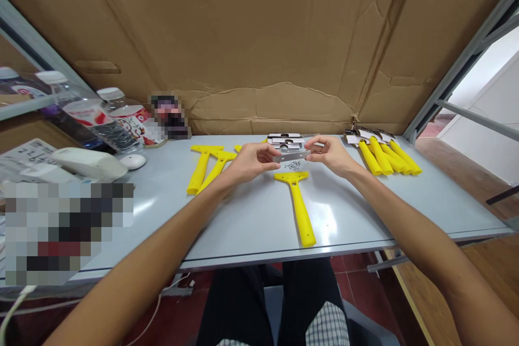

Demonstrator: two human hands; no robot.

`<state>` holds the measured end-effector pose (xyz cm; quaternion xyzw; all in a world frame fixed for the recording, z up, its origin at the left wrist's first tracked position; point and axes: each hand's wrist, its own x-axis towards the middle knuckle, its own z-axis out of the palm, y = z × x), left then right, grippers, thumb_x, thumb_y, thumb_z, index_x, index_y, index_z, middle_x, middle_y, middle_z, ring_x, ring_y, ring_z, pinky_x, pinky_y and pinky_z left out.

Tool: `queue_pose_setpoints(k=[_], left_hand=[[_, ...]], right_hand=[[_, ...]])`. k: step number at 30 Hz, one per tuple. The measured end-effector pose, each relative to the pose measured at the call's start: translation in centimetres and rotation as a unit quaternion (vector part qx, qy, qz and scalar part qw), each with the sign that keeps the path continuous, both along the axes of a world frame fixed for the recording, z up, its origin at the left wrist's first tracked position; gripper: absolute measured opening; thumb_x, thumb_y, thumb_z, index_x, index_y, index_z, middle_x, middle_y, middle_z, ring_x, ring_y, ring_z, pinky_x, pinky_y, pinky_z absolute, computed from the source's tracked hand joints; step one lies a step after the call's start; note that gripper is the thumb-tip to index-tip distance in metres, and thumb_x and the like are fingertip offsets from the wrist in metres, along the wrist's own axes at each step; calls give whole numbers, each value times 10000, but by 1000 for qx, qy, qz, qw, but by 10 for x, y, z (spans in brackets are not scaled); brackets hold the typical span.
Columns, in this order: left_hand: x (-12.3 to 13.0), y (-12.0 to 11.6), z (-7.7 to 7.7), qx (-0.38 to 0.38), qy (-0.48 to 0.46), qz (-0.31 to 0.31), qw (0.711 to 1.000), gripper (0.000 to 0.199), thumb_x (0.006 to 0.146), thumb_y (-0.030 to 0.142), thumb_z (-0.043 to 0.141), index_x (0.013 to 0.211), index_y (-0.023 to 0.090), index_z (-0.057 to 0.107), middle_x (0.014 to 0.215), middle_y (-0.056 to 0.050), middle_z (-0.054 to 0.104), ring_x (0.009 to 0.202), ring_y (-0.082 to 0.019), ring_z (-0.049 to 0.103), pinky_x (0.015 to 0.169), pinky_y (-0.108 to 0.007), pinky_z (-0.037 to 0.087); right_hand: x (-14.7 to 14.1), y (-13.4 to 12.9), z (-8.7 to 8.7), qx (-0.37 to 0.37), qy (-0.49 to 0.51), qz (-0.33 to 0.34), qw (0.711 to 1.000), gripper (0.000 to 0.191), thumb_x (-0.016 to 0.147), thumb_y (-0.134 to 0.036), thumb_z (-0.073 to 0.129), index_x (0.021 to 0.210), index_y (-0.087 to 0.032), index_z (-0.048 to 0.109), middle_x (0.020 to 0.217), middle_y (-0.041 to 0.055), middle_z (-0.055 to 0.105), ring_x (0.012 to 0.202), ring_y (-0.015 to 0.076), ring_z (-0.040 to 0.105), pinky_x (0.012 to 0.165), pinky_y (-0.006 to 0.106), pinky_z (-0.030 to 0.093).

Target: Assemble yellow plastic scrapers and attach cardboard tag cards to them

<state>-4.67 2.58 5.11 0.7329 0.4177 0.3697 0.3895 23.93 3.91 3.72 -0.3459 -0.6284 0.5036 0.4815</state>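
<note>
Between my left hand (pixel 249 163) and my right hand (pixel 329 155) is a small steel scraper blade (pixel 292 161) with dark printing on it, pinched by its ends in my fingertips. Just below it, a yellow plastic scraper handle (pixel 298 205) lies on the table, its wide head towards the blade. Nearest my left hand are two more yellow handles (pixel 205 167). A stack of printed card packaging (pixel 285 141) sits behind my hands. To the right lies a group of yellow handles with cards at their heads (pixel 385 155).
The grey table (pixel 251 227) has a white computer mouse (pixel 133 161), a white desk telephone (pixel 87 165) and plastic bottles (pixel 93 113) at its left. A large cardboard sheet (pixel 259 38) stands behind it. Pixelated patches hide items at the left.
</note>
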Motion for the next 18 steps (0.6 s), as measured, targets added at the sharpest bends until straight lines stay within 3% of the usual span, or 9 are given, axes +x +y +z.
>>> queue_pose_setpoints(k=[2, 8, 12, 18], left_hand=[[-1, -1, 2, -11, -15, -10, 1000, 299, 718, 294, 975, 928, 185, 791, 868, -42, 787, 808, -191, 734, 823, -361, 622], [-2, -15, 17, -23, -69, -14, 997, 310, 723, 316, 1003, 959, 198, 840, 947, -59, 819, 839, -180, 735, 786, -324, 600], [0, -25, 26, -45, -92, -18, 995, 327, 684, 275, 1024, 952, 198, 854, 828, -31, 784, 759, -161, 697, 728, -305, 575], [-4, -21, 26, -71, -81, -27, 994, 326, 721, 284, 997, 1009, 221, 856, 821, -28, 783, 787, -185, 720, 803, -341, 597]], right_hand=[[0, -3, 3, 1, 21, 0, 1000, 377, 607, -211, 1024, 907, -225, 795, 1059, 15, 754, 847, 170, 733, 827, 390, 594], [0, -11, 14, -7, 78, 57, 995, 365, 632, -258, 1070, 857, -233, 784, 806, -23, 741, 727, 180, 748, 795, 398, 605], [1, -13, 17, -8, 112, 85, 990, 368, 645, -292, 1088, 868, -239, 800, 798, -27, 764, 690, 169, 751, 752, 373, 606], [2, -16, 18, -28, 112, 82, 990, 374, 630, -304, 1099, 853, -250, 803, 804, -31, 764, 673, 157, 731, 726, 360, 608]])
